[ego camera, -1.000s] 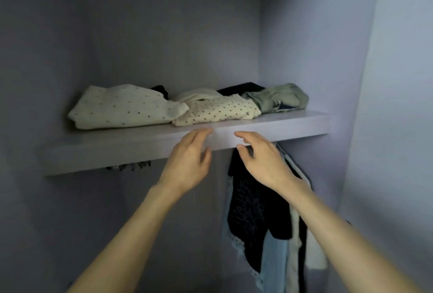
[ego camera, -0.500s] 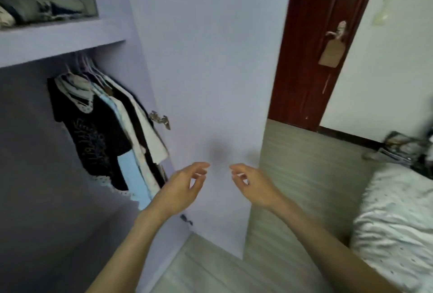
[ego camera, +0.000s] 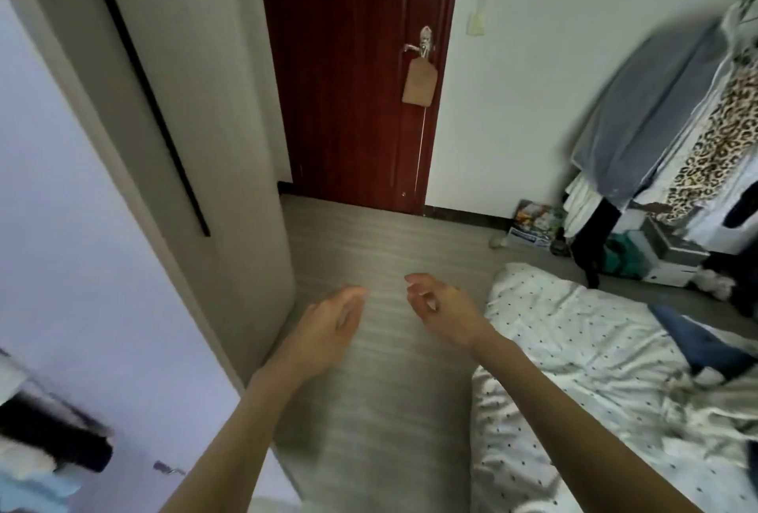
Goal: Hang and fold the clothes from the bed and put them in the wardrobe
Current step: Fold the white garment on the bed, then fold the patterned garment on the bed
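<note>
**Both hands empty between wardrobe and bed**

At far left, the wardrobe door (ego camera: 82, 225) stands open; hung clothes (ego camera: 45, 443) show blurred at its lower edge. My left hand (ego camera: 328, 320) is held over the floor (ego camera: 369, 410), fingers loosely extended, grasping nothing. My right hand (ego camera: 443, 307) is just beside it, fingers slackly curled, also empty. Behind them is a red door (ego camera: 348, 82) with a tag (ego camera: 419, 82) on its handle. At right, the bed (ego camera: 574, 348) carries a blue garment (ego camera: 697, 340). Farther right, a clothes rack (ego camera: 697, 102) stands against the wall.
</note>
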`<action>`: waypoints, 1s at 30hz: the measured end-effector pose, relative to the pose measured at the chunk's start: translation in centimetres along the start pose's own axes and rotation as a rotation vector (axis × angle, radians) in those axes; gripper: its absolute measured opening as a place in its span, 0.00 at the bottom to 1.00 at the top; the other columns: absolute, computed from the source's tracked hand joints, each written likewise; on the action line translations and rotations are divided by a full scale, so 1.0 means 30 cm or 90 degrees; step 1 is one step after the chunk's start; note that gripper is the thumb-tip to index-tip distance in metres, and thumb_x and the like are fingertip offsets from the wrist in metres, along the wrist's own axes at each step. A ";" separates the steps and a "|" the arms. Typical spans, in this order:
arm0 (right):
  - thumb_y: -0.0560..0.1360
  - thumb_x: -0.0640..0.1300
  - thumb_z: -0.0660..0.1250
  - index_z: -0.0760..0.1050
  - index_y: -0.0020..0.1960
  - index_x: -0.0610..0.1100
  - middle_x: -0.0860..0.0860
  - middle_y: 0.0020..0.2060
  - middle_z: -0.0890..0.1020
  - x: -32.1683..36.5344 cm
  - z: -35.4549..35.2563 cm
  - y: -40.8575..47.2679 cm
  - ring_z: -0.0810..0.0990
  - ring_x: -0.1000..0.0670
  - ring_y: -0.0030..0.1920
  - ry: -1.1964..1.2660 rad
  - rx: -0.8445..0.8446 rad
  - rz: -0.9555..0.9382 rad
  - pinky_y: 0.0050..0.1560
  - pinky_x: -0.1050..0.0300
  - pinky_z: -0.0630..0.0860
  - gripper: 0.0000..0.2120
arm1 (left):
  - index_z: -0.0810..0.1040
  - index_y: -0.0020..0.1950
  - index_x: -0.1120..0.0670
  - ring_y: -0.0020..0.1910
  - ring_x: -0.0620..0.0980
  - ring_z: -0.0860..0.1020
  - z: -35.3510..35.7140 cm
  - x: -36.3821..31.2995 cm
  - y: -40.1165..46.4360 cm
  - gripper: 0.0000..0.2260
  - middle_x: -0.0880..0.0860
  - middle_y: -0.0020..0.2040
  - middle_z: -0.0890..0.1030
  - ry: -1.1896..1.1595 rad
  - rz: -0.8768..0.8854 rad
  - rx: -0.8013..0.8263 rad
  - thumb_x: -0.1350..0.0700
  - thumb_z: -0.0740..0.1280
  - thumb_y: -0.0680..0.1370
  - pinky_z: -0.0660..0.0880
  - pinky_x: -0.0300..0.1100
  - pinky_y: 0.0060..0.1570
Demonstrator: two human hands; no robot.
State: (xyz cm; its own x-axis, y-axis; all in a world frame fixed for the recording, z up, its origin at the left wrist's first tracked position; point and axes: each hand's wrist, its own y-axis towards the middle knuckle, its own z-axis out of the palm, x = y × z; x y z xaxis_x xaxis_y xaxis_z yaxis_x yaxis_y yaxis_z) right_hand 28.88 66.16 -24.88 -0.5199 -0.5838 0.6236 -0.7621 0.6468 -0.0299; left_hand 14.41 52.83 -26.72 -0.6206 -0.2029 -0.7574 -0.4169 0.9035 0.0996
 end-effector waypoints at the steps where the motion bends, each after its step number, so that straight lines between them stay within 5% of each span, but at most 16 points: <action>1: 0.81 0.46 0.58 0.69 0.69 0.47 0.50 0.59 0.80 -0.031 -0.035 0.043 0.79 0.50 0.56 0.006 -0.008 0.009 0.53 0.64 0.69 0.17 | 0.73 0.65 0.59 0.61 0.52 0.77 0.022 -0.009 0.088 0.13 0.56 0.61 0.79 0.005 0.008 0.004 0.59 0.60 0.81 0.71 0.48 0.63; 5: 0.81 0.45 0.58 0.69 0.69 0.46 0.49 0.59 0.79 -0.176 -0.167 0.228 0.78 0.48 0.57 0.025 -0.060 0.060 0.58 0.59 0.71 0.17 | 0.74 0.66 0.55 0.58 0.49 0.77 0.120 -0.018 0.463 0.14 0.52 0.59 0.79 0.028 0.062 0.036 0.57 0.60 0.81 0.71 0.37 0.56; 9: 0.80 0.43 0.59 0.71 0.66 0.45 0.48 0.57 0.81 -0.315 -0.295 0.444 0.79 0.47 0.57 0.075 -0.173 0.138 0.57 0.59 0.71 0.15 | 0.73 0.66 0.53 0.60 0.47 0.76 0.232 -0.017 0.808 0.14 0.51 0.60 0.78 -0.025 0.082 0.100 0.58 0.60 0.81 0.72 0.42 0.60; 18: 0.80 0.43 0.60 0.72 0.66 0.44 0.45 0.56 0.81 -0.624 -0.569 0.836 0.79 0.46 0.56 0.099 -0.269 0.243 0.58 0.55 0.73 0.15 | 0.74 0.65 0.50 0.53 0.41 0.76 0.408 -0.120 1.497 0.14 0.41 0.51 0.76 0.026 0.197 0.206 0.56 0.60 0.80 0.69 0.33 0.53; 23: 0.80 0.43 0.60 0.72 0.65 0.44 0.46 0.55 0.81 -0.879 -0.752 1.122 0.79 0.45 0.56 0.105 -0.304 0.266 0.58 0.53 0.73 0.15 | 0.75 0.64 0.55 0.57 0.48 0.77 0.540 -0.223 1.934 0.13 0.51 0.56 0.80 0.023 0.246 0.222 0.60 0.59 0.80 0.71 0.42 0.60; 30: 0.80 0.44 0.60 0.72 0.66 0.43 0.45 0.57 0.81 -1.200 -1.020 1.401 0.79 0.45 0.58 0.090 -0.326 0.306 0.59 0.53 0.73 0.16 | 0.73 0.66 0.55 0.58 0.46 0.76 0.744 -0.395 2.412 0.14 0.51 0.58 0.79 0.044 0.269 0.297 0.58 0.58 0.81 0.69 0.35 0.57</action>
State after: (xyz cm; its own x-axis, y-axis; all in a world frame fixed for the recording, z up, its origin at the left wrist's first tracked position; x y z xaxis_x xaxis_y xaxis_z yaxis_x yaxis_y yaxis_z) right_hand 27.36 129.38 -24.67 -0.6716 -0.1291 0.7296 -0.1654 0.9860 0.0222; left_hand 6.42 129.04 -24.93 -0.7158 0.1978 -0.6697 0.1978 0.9772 0.0772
